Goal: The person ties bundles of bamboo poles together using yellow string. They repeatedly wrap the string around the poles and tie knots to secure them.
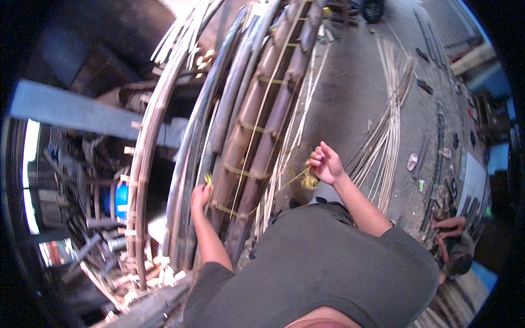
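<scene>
Two thick brown bamboo poles (267,147) lie side by side in front of me, with yellow ties (251,127) crossing them at intervals. A thin pale strip runs lengthwise between them. My left hand (202,195) is closed at the left side of the poles, and a short yellow tuft of twine (208,179) sticks up from its fingers. Over on the right, my right hand (326,165) is raised with curled fingers, gripping a yellow twine bundle (309,181) that hangs below it. A strand stretches from that bundle toward the poles.
Greyish bamboo poles (223,117) lie to the left, beyond them a bowed rack of pale poles (146,158). Long thin bamboo strips (389,128) are spread on the floor at right. A pink slipper (412,162) lies further right, near another person (456,246) crouching.
</scene>
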Demonstrator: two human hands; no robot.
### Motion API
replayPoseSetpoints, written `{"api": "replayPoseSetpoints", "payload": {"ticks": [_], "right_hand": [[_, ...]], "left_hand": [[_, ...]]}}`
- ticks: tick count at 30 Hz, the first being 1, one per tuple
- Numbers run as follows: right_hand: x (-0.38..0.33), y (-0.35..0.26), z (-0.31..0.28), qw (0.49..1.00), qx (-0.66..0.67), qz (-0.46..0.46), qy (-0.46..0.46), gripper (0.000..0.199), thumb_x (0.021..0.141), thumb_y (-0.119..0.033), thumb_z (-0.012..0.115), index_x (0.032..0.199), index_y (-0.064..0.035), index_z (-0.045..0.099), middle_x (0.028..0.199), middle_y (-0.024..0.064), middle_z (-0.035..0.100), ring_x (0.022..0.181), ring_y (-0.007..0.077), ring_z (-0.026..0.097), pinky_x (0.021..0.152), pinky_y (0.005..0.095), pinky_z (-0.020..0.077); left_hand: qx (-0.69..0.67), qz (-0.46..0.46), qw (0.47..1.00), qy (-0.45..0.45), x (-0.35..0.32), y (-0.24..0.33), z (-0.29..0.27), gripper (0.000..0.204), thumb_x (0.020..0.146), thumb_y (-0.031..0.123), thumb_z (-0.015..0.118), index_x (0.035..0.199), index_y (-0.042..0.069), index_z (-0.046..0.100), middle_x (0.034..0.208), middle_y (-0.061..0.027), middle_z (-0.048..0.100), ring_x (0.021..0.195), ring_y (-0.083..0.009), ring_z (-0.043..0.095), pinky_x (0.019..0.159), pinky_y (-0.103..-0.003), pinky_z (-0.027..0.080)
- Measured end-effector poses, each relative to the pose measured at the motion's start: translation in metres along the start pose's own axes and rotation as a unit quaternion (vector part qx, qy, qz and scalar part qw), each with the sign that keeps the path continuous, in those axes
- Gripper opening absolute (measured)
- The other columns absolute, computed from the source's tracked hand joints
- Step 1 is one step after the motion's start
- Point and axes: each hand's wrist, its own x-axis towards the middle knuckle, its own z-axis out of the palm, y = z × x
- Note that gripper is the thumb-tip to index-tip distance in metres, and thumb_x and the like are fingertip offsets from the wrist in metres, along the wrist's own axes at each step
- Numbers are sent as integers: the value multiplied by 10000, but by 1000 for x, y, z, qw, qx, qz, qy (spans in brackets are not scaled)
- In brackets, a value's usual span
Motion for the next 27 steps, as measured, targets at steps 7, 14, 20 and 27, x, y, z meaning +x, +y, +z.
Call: {"api": "replayPoseSetpoints", "payload": {"ticks": [7, 14, 20, 27], "right_hand": [[7, -75, -142, 474, -869, 75, 119, 349, 868, -386, 540, 958, -87, 695, 981, 182, 683, 883, 355, 663, 804, 465, 513], [31, -172, -101, 496, -867, 28, 51, 314, 891, -345, 557, 1021, -82, 670, 962, 166, 686, 945, 365, 639, 812, 452, 500], [76, -288, -55, 567, -812, -84, 112, 305, 903, -314, 574, 998, -35, 649, 947, 164, 685, 908, 336, 653, 787, 420, 503], [168, -382, 3, 623, -763, -149, 91, 283, 917, -293, 584, 1009, -33, 646, 880, 94, 683, 813, 184, 641, 750, 344, 501]], "left_hand": [[-156, -1, 975, 159, 10, 156, -51, 468, 941, 288, 550, 1259, -56, 546, 1174, -261, 611, 1085, -321, 608, 945, -368, 453], [-129, 154, 970, 134, 55, 342, -57, 408, 953, 261, 535, 1259, -7, 561, 1111, -218, 628, 1029, -321, 621, 903, -374, 472], [-132, 276, 943, 134, 118, 487, -38, 347, 937, 201, 568, 1190, -35, 591, 1057, -220, 645, 977, -323, 638, 866, -373, 494], [-222, 373, 894, 114, 210, 641, 0, 276, 921, 177, 583, 1108, -21, 632, 1010, -211, 658, 924, -324, 654, 819, -366, 510]]}}
